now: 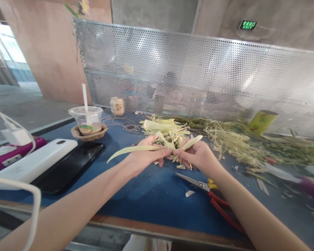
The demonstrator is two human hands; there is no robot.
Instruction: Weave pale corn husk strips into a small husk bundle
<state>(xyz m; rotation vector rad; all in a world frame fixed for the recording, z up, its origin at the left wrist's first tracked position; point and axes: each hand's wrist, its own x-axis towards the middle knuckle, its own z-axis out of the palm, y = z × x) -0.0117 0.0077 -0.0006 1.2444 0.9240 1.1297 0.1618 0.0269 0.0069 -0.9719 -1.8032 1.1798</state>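
Pale green plant strips are pinched between both hands above the blue table. My left hand has its thumb and fingers closed on them, and one long strip trails leftward over the wrist. Close against it, fingertips nearly touching, my right hand grips the same strips, with a short end sticking up to the right. Just behind the hands lies a pile of wider pale leaves. Scissors with red and yellow handles lie partly under my right forearm.
At left are a phone, a white power bank, a purple power strip and a plastic cup with a straw. Shredded fibres and a green can lie at right. A perforated metal screen stands behind.
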